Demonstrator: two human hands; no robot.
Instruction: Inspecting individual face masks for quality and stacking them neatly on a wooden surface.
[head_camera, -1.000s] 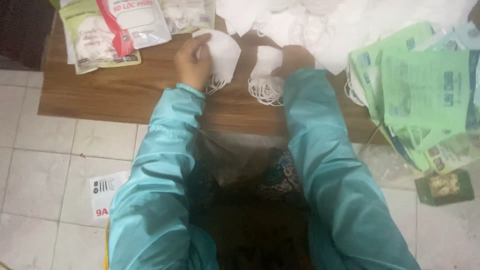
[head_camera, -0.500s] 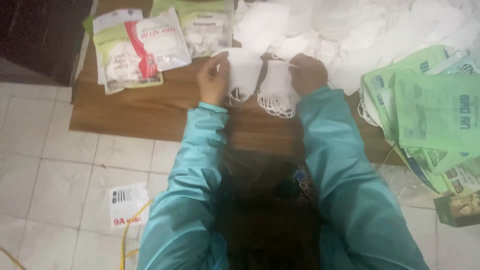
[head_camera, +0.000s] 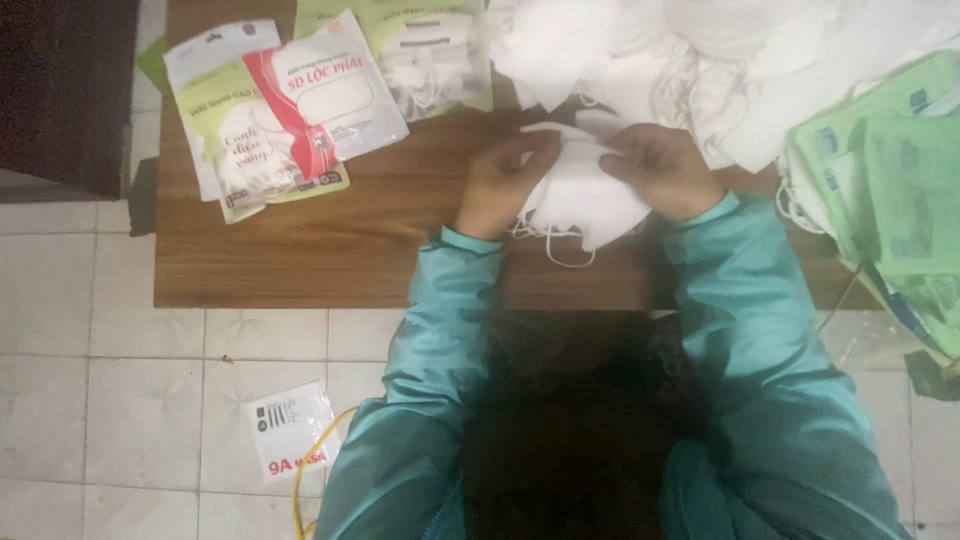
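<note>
White face masks in a small stack, pinched between both hands over the wooden table — left hand grasping the left edge, right hand the upper right. Long axis side to side, ear loops dangling toward the body — both hands equally near.

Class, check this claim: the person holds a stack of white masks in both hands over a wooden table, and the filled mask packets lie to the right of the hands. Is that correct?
Not quite. The head view shows both hands, left and right, holding white masks over the wooden table, but the filled packets lie to the left of the hands, not the right.
</note>
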